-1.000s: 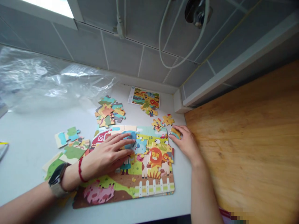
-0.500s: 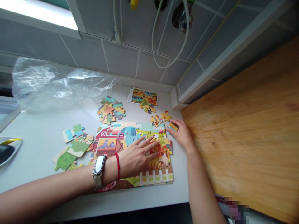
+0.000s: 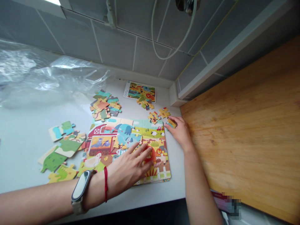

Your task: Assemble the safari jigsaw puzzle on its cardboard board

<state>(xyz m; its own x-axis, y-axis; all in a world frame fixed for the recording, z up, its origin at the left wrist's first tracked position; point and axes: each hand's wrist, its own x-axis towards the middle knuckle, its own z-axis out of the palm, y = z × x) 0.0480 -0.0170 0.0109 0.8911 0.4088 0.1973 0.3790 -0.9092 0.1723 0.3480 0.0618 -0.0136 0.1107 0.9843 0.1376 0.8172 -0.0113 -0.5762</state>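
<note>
My left hand (image 3: 127, 167) lies flat with fingers spread on the lower right of a jigsaw puzzle of a farm scene (image 3: 123, 134), over the orange lion. My right hand (image 3: 180, 132) rests beside the puzzle's right edge, pinching a small puzzle piece (image 3: 172, 123) between thumb and fingers. Just above that hand are two loose yellow pieces (image 3: 158, 115). A heap of loose pieces (image 3: 104, 106) lies beyond the puzzle, and green and blue pieces (image 3: 59, 150) lie to its left. A printed picture card (image 3: 140, 91) sits against the wall.
Both hands work on a white countertop (image 3: 23, 156) below a grey tiled wall (image 3: 114, 43). A crumpled clear plastic bag (image 3: 35, 68) lies at the back left. A wooden board (image 3: 241, 131) lies to the right, and a pale cable (image 3: 173, 34) hangs on the wall.
My left hand has slid right across the puzzle from the blue elephant to the lion, uncovering the elephant and barn. My right hand keeps its piece. The view has tilted slightly.
</note>
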